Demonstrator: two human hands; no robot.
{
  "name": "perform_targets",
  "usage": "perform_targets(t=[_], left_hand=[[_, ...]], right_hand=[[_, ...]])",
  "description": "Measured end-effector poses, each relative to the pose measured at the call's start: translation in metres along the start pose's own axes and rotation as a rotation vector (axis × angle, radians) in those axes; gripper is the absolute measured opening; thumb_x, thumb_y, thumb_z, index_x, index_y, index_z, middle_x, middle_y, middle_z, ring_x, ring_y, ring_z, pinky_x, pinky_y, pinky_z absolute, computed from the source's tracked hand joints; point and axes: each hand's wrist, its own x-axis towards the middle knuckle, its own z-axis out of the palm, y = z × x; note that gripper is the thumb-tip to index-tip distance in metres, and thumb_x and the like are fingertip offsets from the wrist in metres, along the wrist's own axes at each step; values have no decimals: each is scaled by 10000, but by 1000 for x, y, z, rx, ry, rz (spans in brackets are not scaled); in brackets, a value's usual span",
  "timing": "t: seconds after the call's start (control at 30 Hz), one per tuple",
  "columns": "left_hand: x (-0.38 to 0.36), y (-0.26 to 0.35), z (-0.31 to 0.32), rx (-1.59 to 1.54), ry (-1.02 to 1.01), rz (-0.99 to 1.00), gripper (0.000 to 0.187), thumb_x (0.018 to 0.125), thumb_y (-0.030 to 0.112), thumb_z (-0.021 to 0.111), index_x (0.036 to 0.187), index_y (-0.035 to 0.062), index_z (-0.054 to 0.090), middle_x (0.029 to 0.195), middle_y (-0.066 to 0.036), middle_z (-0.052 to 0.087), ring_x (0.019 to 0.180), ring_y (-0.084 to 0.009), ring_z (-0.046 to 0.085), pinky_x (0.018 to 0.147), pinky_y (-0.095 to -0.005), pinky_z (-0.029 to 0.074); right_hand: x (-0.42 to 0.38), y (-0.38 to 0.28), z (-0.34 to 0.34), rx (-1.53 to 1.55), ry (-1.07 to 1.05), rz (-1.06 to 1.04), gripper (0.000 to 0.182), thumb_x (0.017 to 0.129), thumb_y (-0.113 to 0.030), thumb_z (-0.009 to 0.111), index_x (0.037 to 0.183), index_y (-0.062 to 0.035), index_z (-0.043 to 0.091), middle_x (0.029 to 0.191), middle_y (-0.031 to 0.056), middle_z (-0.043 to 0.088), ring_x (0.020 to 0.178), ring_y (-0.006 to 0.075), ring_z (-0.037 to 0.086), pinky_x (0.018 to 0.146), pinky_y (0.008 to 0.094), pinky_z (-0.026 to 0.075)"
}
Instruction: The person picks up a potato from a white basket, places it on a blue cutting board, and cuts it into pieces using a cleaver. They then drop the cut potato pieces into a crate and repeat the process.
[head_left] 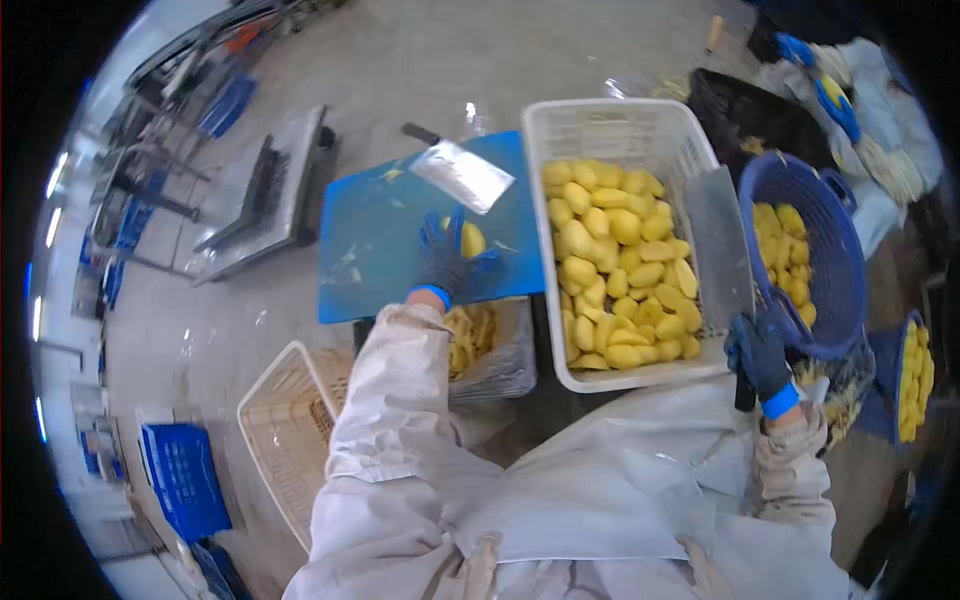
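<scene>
My left hand (pixel 440 260), in a dark glove with blue fingertips, grips a peeled potato (pixel 472 239) on the blue cutting board (pixel 360 210). The palm covers part of the potato. A cleaver (pixel 465 176) with a dark handle lies at the board's far right edge. My right hand (pixel 762 355), gloved too, is wrapped round the dark handle of a second cleaver (pixel 716 240). Its broad blade points away from me, over the right side of a white crate (pixel 620 110). Many peeled potatoes (pixel 620 240) fill much of that crate.
A purple basket (pixel 845 250) of potatoes stands right of the crate, and another potato basket (pixel 890 380) sits nearer me. A co-worker's gloved hands (pixel 838 108) hold a potato at upper right. Below the board are a bin of yellow pieces (pixel 472 335) and a cream crate (pixel 285 430).
</scene>
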Motion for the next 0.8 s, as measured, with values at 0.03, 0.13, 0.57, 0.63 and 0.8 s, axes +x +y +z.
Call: perform_targets(t=[0.03, 0.13, 0.57, 0.63, 0.8], left_hand=[[9, 6, 1, 84, -98, 116, 846, 695, 595, 612, 1358, 164, 314, 1311, -331, 300, 1224, -473, 288, 1004, -530, 248], [28, 13, 3, 14, -191, 222, 611, 669, 434, 687, 1172, 144, 500, 1229, -267, 424, 1144, -433, 382, 961, -493, 314], [-27, 201, 86, -453, -789, 598, 463, 743, 312, 666, 1097, 38, 543, 1183, -214, 470, 1095, -376, 457, 952, -433, 364], [-10, 203, 121, -360, -958, 524, 516, 751, 361, 651, 1118, 18, 533, 1214, -224, 459, 1109, -383, 448, 956, -431, 362], [33, 138, 259, -229, -506, -211, 792, 647, 507, 675, 1179, -39, 460, 1085, -251, 550, 1027, -386, 523, 881, -429, 425]], right_hand=[[6, 11, -8, 23, 4, 18, 127, 899, -196, 514, 940, -79, 488, 567, 3, 467, 420, 79, 439, 358, 223, 374], [14, 25, -13, 93, 24, -45, 120, 895, -190, 520, 928, -81, 483, 577, 5, 467, 435, 78, 445, 367, 221, 375], [20, 5, -25, 207, 89, 84, 111, 889, -168, 515, 921, -62, 510, 572, 23, 489, 424, 84, 451, 372, 219, 382], [18, 2, -26, 260, 125, 193, 111, 889, -162, 510, 903, -52, 510, 573, 28, 498, 421, 88, 456, 372, 223, 385], [22, -5, -31, 241, 120, 281, 98, 888, -120, 495, 936, -34, 508, 587, 42, 500, 451, 95, 469, 385, 221, 390]])
